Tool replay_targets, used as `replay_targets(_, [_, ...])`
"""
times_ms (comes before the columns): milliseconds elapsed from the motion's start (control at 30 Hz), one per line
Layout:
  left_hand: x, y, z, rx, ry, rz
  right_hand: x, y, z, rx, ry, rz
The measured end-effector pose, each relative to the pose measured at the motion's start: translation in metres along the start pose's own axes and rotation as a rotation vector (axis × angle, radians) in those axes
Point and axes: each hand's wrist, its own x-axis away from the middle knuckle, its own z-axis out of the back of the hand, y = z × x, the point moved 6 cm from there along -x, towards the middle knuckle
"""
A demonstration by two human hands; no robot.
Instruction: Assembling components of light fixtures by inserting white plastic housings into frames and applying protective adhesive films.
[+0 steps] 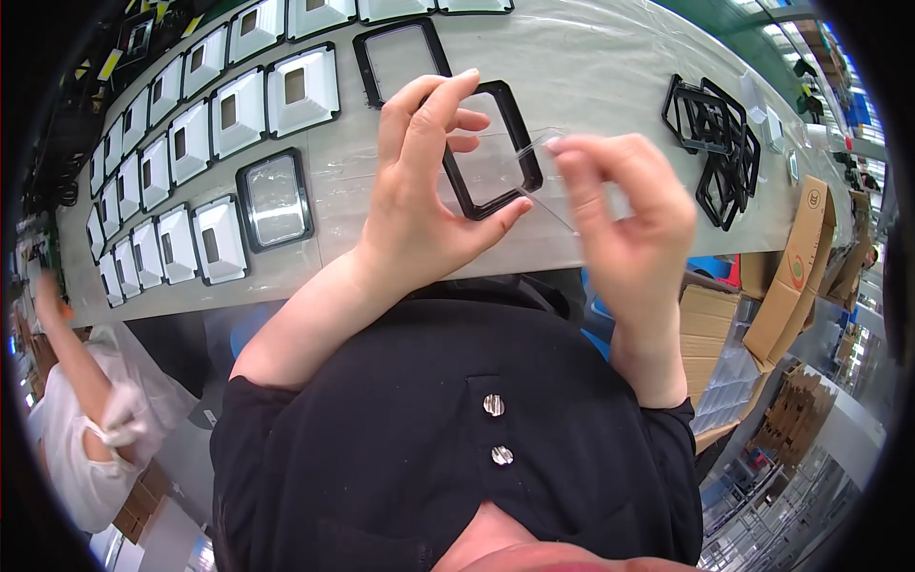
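Note:
My left hand point(424, 176) is over the left side of a black rectangular frame point(519, 143), its thumb and index finger spread wide apart. Whether it presses on the frame or hovers over it is hard to tell. To its right, my right hand point(634, 205) is blurred, thumb and fingers pinched on a thin clear plastic sheet point(536, 146). The sheet's edges stretch back toward the frame; being see-through, its full outline is unclear. Just beyond my left hand lies another black frame point(438, 48) on the table.
White housings with black rims point(238, 112) stand in rows at the left. Nearer lies a black-rimmed clear panel point(274, 200). Black frames point(710, 124) are piled at the right. An open cardboard box point(710, 334) is beside me; another person's arm point(81, 372) shows at far left.

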Motion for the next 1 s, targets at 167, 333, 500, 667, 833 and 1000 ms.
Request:
replay_targets(167, [0.000, 0.005, -0.005, 0.145, -0.049, -0.040, -0.005, 0.031, -0.021, -0.715, 0.056, -0.478])
replay_targets(333, [-0.001, 0.009, -0.003, 0.288, -0.079, -0.069, -0.002, 0.020, -0.018, -0.283, 0.083, -0.242])
replay_targets(500, [-0.001, 0.008, 0.000, 0.355, -0.095, -0.038, -0.001, 0.035, -0.031, -0.756, -0.098, -0.541])
replay_targets(667, [-0.001, 0.008, 0.000, 0.292, -0.126, -0.027, 0.000, 0.040, -0.036, -1.215, -0.255, -0.706])
replay_targets(833, [0.000, 0.008, -0.001, 0.332, -0.115, -0.004, 0.008, 0.034, -0.048, -1.278, -0.242, -0.802])
replay_targets(1000, [-0.002, 0.011, 0.000, 0.312, -0.121, -0.011, 0.007, 0.031, -0.045, -1.205, -0.208, -0.735])
